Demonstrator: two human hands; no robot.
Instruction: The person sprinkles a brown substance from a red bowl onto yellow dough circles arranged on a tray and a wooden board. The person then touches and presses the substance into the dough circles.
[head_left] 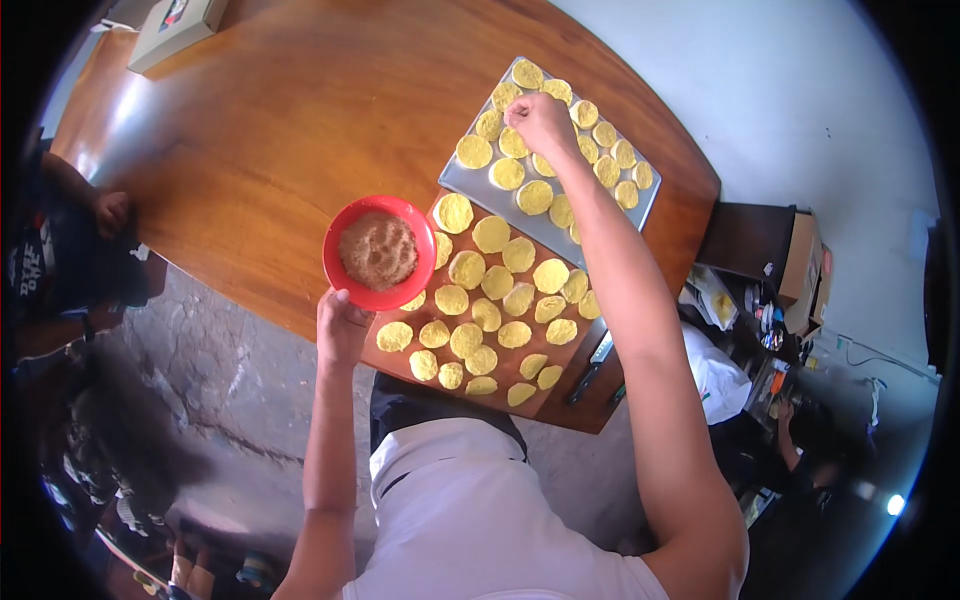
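My left hand (343, 325) grips the edge of a red bowl (331, 248), holding it out over the table edge. Brown granular powder (378, 250) fills much of that bowl. Over the metal tray (484, 196) hangs my right hand (543, 122), its fingertips pinched together; whatever lies between them is too small to make out. Thick yellow rounds (474, 152) stand in rows on the tray, some hidden under my right hand and forearm. More yellow rounds and smaller pieces (466, 270) cover a reddish-brown board (382, 358) nearer my body.
A knife (584, 384) with a dark handle lies right of the board. On the wooden table (280, 110) a box (178, 32) sits at the far left. One person (70, 230) is at the left edge; another person (785, 430) is at right, near shelves and cardboard boxes (803, 265).
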